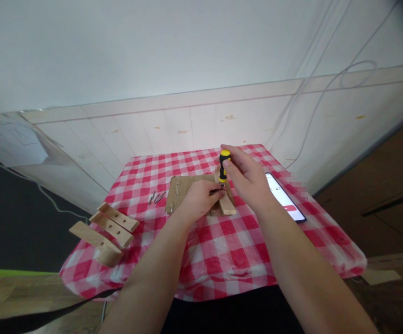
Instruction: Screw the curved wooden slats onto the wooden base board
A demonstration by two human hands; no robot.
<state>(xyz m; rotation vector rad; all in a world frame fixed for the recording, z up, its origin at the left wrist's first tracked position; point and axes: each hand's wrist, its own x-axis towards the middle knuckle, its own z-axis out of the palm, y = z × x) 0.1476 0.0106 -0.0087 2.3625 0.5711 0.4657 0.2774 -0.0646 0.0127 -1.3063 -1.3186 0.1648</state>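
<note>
My right hand (246, 174) grips a short black and yellow screwdriver (223, 168), which stands nearly upright with its tip down. Low by the shaft, the fingers of my left hand (203, 197) are pinched together. What sits between them is too small to make out. Under the screwdriver lies a light wooden piece (227, 205), partly covered by my left fingers. It rests on a piece of brown cardboard (182, 183) dotted with small holes. Several metal screws (157, 198) lie to the left of the cardboard.
Several wooden pieces with drilled holes (113, 225) lie at the left table edge. A phone with a lit screen (287, 199) lies right of my right hand. The table (236, 253) has a red and white checked cloth. A white wall (173, 130) stands behind it.
</note>
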